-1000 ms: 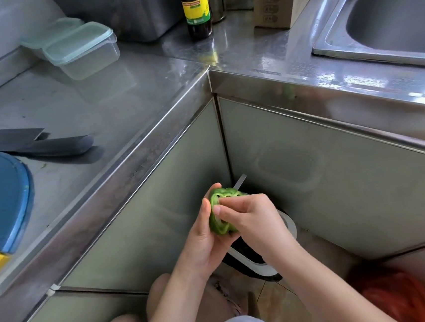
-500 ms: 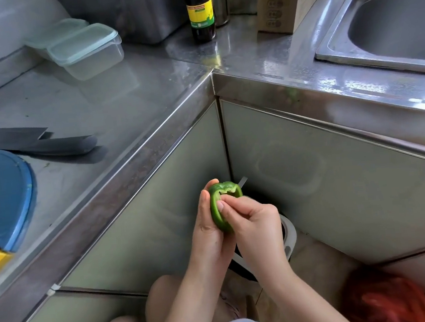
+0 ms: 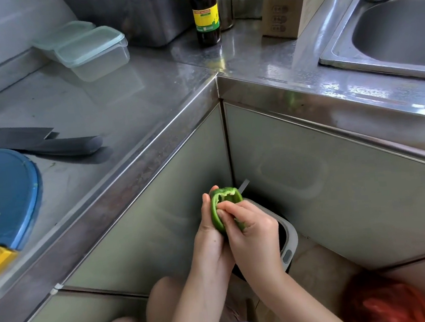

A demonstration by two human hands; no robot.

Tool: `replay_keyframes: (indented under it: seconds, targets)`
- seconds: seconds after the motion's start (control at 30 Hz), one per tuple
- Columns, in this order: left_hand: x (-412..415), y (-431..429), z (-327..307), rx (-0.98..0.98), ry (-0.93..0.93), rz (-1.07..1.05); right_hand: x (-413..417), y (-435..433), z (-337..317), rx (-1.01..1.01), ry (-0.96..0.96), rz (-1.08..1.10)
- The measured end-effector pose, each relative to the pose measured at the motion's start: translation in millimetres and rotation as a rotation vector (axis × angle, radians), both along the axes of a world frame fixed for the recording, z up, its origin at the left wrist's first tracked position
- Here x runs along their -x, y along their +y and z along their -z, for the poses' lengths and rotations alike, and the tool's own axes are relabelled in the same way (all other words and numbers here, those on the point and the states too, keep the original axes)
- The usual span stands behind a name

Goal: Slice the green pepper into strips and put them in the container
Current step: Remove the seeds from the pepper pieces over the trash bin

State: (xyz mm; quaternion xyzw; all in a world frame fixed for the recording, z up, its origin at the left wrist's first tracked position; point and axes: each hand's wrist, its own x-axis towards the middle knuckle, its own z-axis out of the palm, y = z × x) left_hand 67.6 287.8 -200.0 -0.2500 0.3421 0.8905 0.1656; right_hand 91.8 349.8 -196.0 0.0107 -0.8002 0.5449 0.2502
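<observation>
I hold a hollowed green pepper (image 3: 217,207) low in front of the cabinets, over a grey-rimmed bin (image 3: 289,244) on the floor. My left hand (image 3: 210,239) cups the pepper from the left and behind. The fingers of my right hand (image 3: 251,229) are pushed into its open top and grip its wall. Two clear lidded containers (image 3: 91,50) stand at the back of the left counter. A dark cleaver (image 3: 43,143) lies on that counter beside a blue cutting board (image 3: 4,196).
A steel counter (image 3: 128,111) runs in an L around the corner. A sauce bottle (image 3: 204,11) and a cardboard box (image 3: 293,10) stand at the back, a sink (image 3: 396,31) at the right. A red plastic bag (image 3: 391,302) lies on the floor at lower right.
The pepper and both hands have shifted slightly left, and my right fingers have gone deeper into the pepper's opening. The view has tilted a little.
</observation>
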Motion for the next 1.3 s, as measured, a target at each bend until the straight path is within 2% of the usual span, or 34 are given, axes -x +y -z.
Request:
replay_keyframes:
  seconds: [0.03,0.17,0.3,0.43,0.53,0.6,0.7,0.97,1.1,1.3]
  targets:
    - [0.7,0.9,0.4,0.042,0.01,0.002,0.0,-0.1,0.8,-0.001,0.007,0.008]
    - [1.8,4.4,-6.3,-0.216,0.035,-0.172,0.3,2.6,6.3,0.018,0.069,0.006]
    - [8.0,0.5,-3.7,-0.184,0.022,-0.144,-0.1,8.3,6.2,0.065,0.074,-0.087]
    - [13.1,-8.6,-6.0,-0.055,0.044,-0.035,9.1,19.3,-13.5,0.123,-0.314,-0.234]
    - [11.4,-15.7,-11.7,0.001,0.142,0.078,15.8,29.0,-27.9,-0.008,-0.455,-0.338]
    - [10.6,-20.2,-12.3,-0.006,0.215,0.125,15.9,29.4,-33.1,-0.094,-0.441,-0.331]
    - [9.7,-19.6,-12.3,-0.039,0.268,0.131,10.4,24.8,-32.4,-0.026,-0.414,-0.281]
    - [11.6,-10.1,-23.3,-0.125,0.134,-0.015,-1.7,11.7,-20.8,0.238,-0.276,-0.165]
    - [13.9,-9.4,-25.2,-0.123,0.077,-0.029,-1.9,12.0,-19.1,0.162,-0.211,-0.17]
    - [21.7,-17.7,-22.2,0.019,0.089,-0.109,2.6,26.3,-9.6,0.083,-0.231,-0.206]
